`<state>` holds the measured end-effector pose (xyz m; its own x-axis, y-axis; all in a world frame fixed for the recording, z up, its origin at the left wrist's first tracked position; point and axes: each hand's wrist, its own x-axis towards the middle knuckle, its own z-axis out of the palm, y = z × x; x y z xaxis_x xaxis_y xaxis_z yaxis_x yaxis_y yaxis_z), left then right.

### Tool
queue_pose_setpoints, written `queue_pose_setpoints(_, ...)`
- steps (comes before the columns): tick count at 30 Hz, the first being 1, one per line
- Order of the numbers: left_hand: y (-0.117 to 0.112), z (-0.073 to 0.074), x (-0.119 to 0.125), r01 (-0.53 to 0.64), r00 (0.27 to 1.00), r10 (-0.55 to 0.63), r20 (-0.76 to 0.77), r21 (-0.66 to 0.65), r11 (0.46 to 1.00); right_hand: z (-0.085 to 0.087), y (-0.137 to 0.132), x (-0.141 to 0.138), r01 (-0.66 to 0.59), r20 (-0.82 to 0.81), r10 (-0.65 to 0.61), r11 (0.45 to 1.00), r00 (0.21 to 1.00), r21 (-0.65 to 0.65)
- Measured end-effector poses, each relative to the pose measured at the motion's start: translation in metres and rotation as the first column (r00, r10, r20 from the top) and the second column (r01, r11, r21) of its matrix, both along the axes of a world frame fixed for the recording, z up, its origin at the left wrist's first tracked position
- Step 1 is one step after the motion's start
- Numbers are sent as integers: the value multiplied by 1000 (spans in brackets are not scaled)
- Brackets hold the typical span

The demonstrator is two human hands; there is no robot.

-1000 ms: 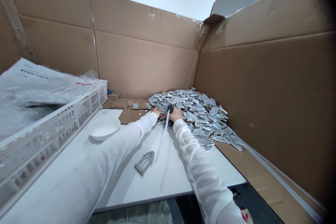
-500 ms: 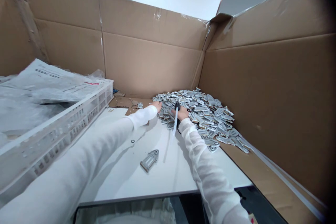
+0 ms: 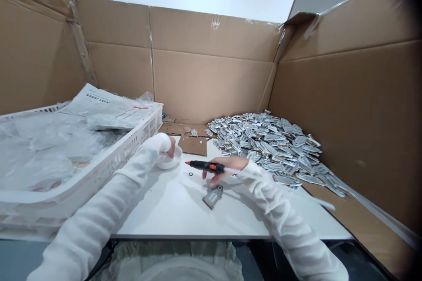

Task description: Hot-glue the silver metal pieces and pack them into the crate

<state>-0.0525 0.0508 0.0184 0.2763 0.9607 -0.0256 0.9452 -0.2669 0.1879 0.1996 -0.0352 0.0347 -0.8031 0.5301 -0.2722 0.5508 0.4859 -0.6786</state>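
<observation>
Cardboard (image 3: 211, 79) stands behind and along both sides of a white table (image 3: 158, 217). On the left, a plastic basket (image 3: 145, 127) is heaped with bags and paper; the left sleeve runs close beside it and could snag on the rim. A large pile of grey pieces (image 3: 260, 136) leans loosely towards the right corner. Since the right forearm passes near its front edge, a knock there could send some sliding.

The left hand (image 3: 171, 147) dips into a white bowl (image 3: 168, 165); its fingertips are hidden, so I cannot tell whether they pinch anything. Pressing on the rim could tip the bowl, as it looks light.

The right hand (image 3: 227, 166) grips a black tool (image 3: 204, 166) whose orange tip points towards the bowl. It looks like a glue gun; if the tip is hot, a careless swing could burn the left hand, or a drip could mark the table.

One single grey piece (image 3: 212, 197) lies on the table just below the right fingers, where a lowered hand could push it askew. The small black ring (image 3: 190, 174) lies between bowl and piece, easily swept away by a cuff.
</observation>
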Motion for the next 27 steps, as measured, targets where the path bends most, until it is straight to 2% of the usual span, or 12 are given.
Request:
queue_pose_setpoints(3, -2, -8, 3, -67, 997, 67, -30, 8, 998, -15, 2, 5, 31, 26, -29, 993, 999, -111)
queue_pose_setpoints(7, -11, -12, -1, -147, 989, 148, 6, 139, 979, -27, 8, 9, 39, 41, -32, 983, 999, -182)
queue_pose_setpoints(10, -16, -14, -2, -151, 988, 145, 45, 173, 973, -28, 10, 9, 33, 88, -20, 988, 996, -150)
queue_pose_setpoints(15, -19, -12, 1, -134, 989, 116, 93, 208, 969, -29, 15, 10, 38, 40, -36, 997, 999, -64)
queue_pose_setpoints(19, -25, -5, 6, -127, 974, 55, 222, 323, 938, -30, 18, 13, 81, 14, -81, 997, 997, -11)
queue_pose_setpoints(22, -28, -4, 14, -113, 906, -69, 418, 395, 912, -28, 19, 17, 129, -17, -128, 991, 992, 40)
queue_pose_setpoints(27, -31, -5, 25, -135, 682, -185, 708, 370, 919, -29, 24, 21, 238, -169, -226, 970, 959, 53)
